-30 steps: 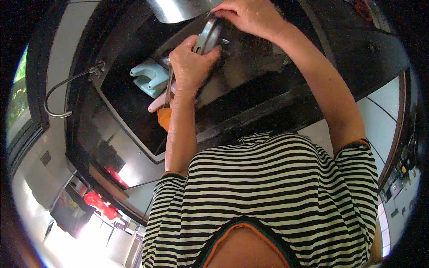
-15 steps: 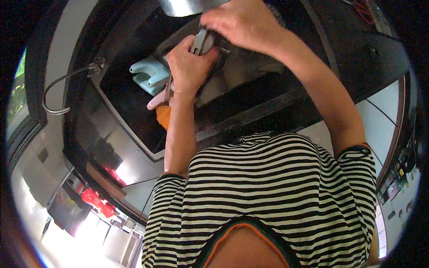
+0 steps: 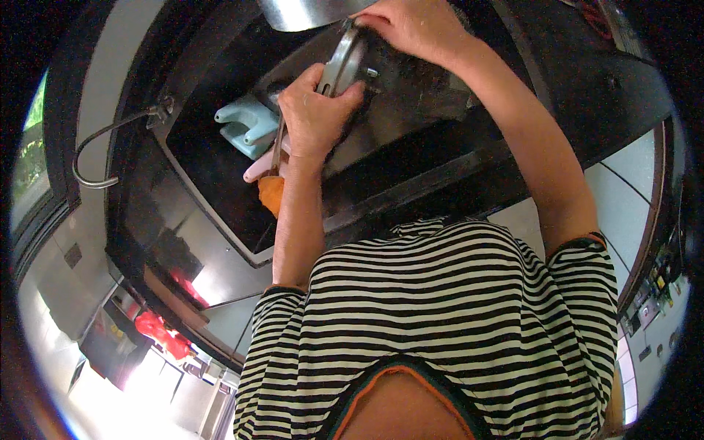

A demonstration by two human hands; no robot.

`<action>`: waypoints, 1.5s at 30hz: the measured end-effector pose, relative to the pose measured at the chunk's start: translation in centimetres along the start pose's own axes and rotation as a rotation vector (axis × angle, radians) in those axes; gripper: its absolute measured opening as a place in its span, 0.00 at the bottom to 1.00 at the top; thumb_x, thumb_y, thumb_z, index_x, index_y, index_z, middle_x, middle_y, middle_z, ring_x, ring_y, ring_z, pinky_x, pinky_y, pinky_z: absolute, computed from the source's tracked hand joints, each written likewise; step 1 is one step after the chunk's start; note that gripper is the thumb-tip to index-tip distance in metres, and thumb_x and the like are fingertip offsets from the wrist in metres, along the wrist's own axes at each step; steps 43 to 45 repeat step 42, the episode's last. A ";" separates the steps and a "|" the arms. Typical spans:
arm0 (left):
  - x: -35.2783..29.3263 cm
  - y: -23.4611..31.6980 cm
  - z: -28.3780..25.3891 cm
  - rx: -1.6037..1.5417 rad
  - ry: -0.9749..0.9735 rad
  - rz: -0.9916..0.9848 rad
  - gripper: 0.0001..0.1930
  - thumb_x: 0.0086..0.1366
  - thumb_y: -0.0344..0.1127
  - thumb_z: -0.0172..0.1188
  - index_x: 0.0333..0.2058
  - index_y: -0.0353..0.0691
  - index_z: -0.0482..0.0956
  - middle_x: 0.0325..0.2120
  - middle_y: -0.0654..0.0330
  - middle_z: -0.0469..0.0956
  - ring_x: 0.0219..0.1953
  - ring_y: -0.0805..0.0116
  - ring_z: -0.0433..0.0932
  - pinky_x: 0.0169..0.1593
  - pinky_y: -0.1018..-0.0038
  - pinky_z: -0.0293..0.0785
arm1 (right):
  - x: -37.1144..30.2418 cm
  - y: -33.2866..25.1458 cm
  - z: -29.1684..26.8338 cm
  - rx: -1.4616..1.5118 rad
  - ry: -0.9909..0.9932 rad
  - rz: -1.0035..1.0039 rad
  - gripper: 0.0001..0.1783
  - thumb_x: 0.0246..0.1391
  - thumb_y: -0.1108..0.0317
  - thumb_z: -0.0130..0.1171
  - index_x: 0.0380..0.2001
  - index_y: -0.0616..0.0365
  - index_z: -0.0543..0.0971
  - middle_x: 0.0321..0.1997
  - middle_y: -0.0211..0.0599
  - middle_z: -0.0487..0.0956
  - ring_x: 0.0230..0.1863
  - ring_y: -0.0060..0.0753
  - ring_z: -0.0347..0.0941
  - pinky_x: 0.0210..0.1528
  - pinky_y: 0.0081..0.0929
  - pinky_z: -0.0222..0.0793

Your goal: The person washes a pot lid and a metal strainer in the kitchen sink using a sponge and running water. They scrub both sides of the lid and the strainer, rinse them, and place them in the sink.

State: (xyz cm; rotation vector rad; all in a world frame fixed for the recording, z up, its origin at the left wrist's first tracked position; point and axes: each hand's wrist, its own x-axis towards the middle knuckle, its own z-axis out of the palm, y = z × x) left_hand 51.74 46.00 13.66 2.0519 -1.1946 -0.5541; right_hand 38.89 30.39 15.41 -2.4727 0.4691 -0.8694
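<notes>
My left hand grips a long grey metal piece with a slot, thumb on one side and fingers on the other. The piece slants up and to the right. At its far end my right hand bends its fingers inward, touching or very close to the tip; what lies inside them is hidden. Beside my left wrist lie a light-blue plastic piece with prongs, a pink piece and an orange thing. A thin metal rod shows along the wrist, partly covered by it.
A shiny metal cylinder cuts into the top edge, right by my right hand. On the left a curved metal spout arches over the rim. Below my hands is a dark basin with a pale edge.
The right hand has shifted a little up and to the right, toward the tip of the grey metal piece. More of that piece shows now. The left hand keeps its hold.
</notes>
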 end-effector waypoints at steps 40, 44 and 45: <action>0.2 3.6 -1.0 -0.133 0.198 0.163 0.16 0.43 0.38 0.71 0.21 0.35 0.72 0.15 0.52 0.71 0.17 0.61 0.69 0.25 0.69 0.68 | 2.8 -3.8 -4.9 -0.132 0.138 -0.084 0.07 0.42 0.74 0.61 0.29 0.58 0.77 0.33 0.37 0.73 0.28 0.39 0.75 0.27 0.30 0.73; 0.3 3.4 -0.5 -0.109 0.187 0.180 0.17 0.43 0.39 0.70 0.21 0.35 0.72 0.17 0.50 0.73 0.17 0.59 0.70 0.25 0.69 0.68 | 2.5 -3.4 -4.9 -0.215 0.121 -0.051 0.08 0.43 0.74 0.61 0.31 0.58 0.77 0.33 0.37 0.73 0.29 0.40 0.76 0.29 0.30 0.73; 0.3 3.4 -0.5 -0.109 0.187 0.180 0.17 0.43 0.39 0.70 0.21 0.35 0.72 0.17 0.50 0.73 0.17 0.59 0.70 0.25 0.69 0.68 | 2.5 -3.4 -4.9 -0.215 0.121 -0.051 0.08 0.43 0.74 0.61 0.31 0.58 0.77 0.33 0.37 0.73 0.29 0.40 0.76 0.29 0.30 0.73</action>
